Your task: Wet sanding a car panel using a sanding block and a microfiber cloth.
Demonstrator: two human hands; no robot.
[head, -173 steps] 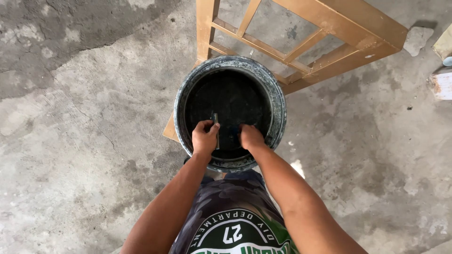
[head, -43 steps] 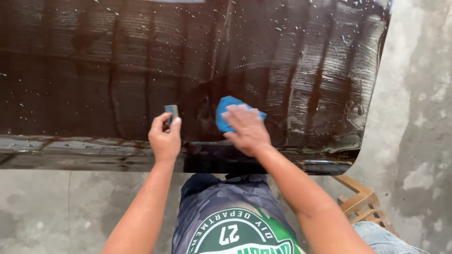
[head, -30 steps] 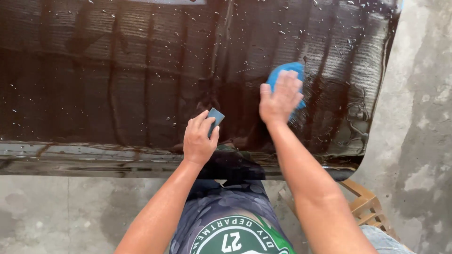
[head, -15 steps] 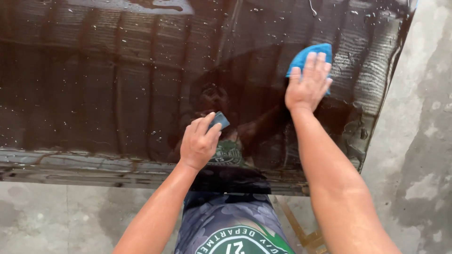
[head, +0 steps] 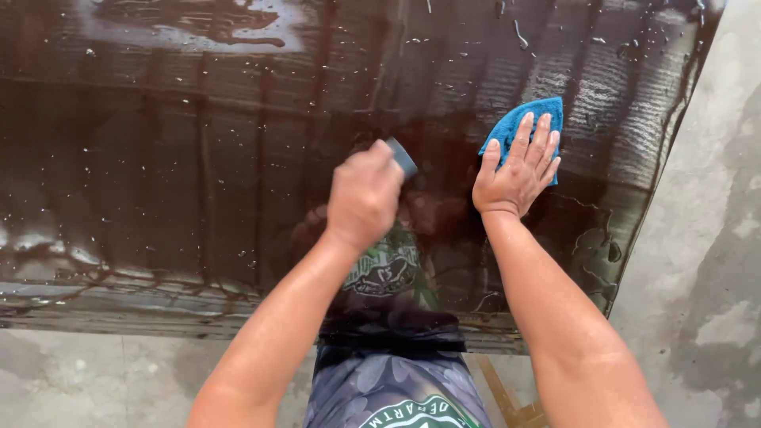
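I count two hands, left (head: 365, 192) and right (head: 517, 169). I count one blue cloth (head: 526, 127), one small grey-blue block (head: 402, 156) and one dark, wet, glossy panel (head: 198, 182). I also count one concrete floor (head: 705, 277) and one wooden frame piece (head: 507, 396).

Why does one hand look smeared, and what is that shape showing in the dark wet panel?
Head view: the left hand with its small grey block is motion-blurred; the right hand on the blue cloth is sharp. The wet dark panel mirrors the person's shirt, and pale glare sits at its top.
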